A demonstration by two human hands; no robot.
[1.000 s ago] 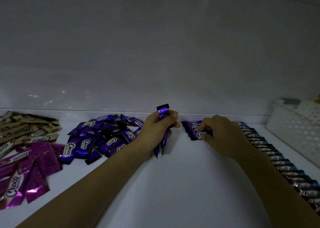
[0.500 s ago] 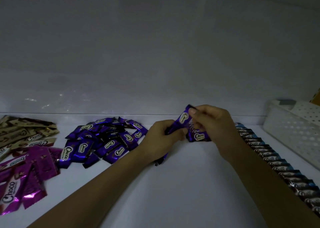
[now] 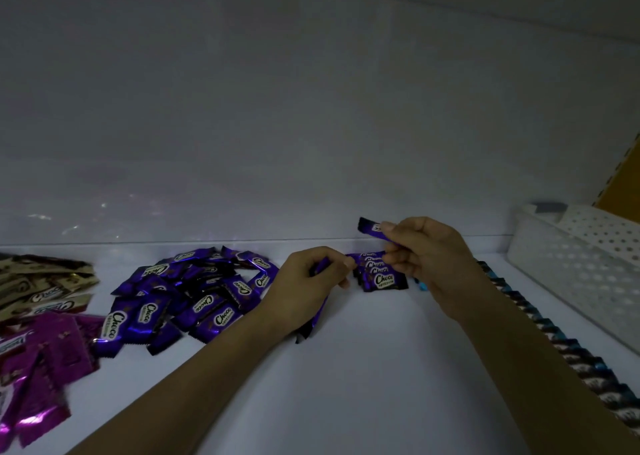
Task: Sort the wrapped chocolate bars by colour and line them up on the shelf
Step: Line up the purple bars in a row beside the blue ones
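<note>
My right hand [image 3: 429, 257] pinches one purple bar [image 3: 369, 228] above a short row of purple bars [image 3: 379, 276] lined up near the back of the white shelf [image 3: 363, 368]. My left hand [image 3: 308, 288] grips a few more purple bars [image 3: 317, 319], their ends sticking out below my fist. A loose heap of purple bars [image 3: 194, 295] lies left of that hand. A long row of blue bars [image 3: 554, 337] runs along the right, partly hidden by my right forearm.
Magenta bars [image 3: 38, 361] and cream-gold bars [image 3: 41, 288] are piled at the far left. A white perforated basket [image 3: 575, 267] stands at the right. The shelf's back wall rises just behind the rows.
My right hand has taken one purple bar from the bunch in my left hand and lifted it up and to the right. My left hand has dropped slightly with its remaining bars.
</note>
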